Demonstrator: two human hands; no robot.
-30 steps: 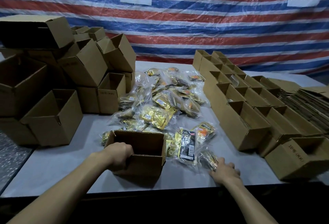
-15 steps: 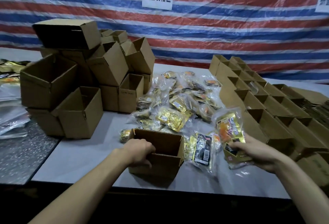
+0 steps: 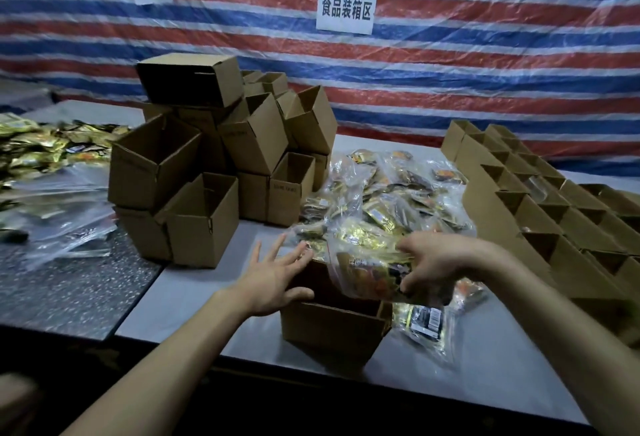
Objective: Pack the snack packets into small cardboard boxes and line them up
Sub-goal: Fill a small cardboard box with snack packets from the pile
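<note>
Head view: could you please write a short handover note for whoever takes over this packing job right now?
Left hand: open, fingers spread at the open box's left rim.
Right hand: grip on a snack packet, over that box's opening.
Loose packets are piled behind it; empty boxes stacked left; lined-up boxes right.
Done: rows started. Left: drop this packet in, fill, line the box up.

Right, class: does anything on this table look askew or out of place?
Yes: the empty boxes at left are heaped at odd tilts, the top one on its side, unlike the neat box rows at right.
</note>
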